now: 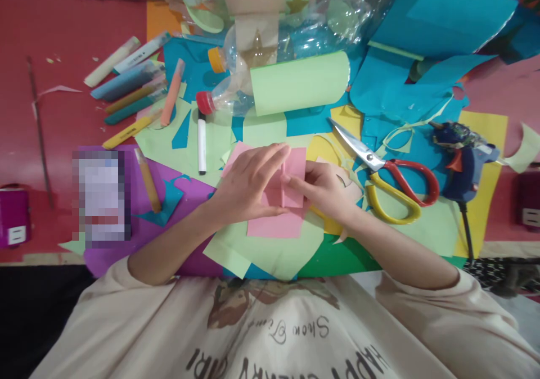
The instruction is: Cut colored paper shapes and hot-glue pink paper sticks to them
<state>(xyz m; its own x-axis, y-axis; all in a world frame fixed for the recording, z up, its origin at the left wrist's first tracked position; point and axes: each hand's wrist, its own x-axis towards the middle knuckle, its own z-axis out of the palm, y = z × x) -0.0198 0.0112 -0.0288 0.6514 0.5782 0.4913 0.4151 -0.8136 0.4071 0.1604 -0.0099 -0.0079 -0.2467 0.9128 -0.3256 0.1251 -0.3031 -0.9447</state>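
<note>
The pink paper (274, 224) is positioned directly in front of the body, over pale green paper (284, 258), between both hands. The left hand (253, 179) is curved over it, fingertips at the far end of a raised fold (283, 188) and thumb at the near end; this span appears to steady the fold along its length. The right hand (323, 185) pinches the paper from the side, thumb on top beside the fold and fingers partly hidden, likely to press the crease firm. Whether the pink is one sheet or two cannot be told. The scissors (370, 157) lie just beyond the right forearm, handles toward the body, a placement that suits a right-hand pickup. The glue gun (468, 168) rests farther right, nozzle directed away from the body and cord trailing to the near edge, presumably to keep the tip off the wrists. The green-wrapped bottle (301, 84) lies on its side beyond the hands, apparently so as not to obstruct them. The markers (130, 86) are grouped at the left.
</note>
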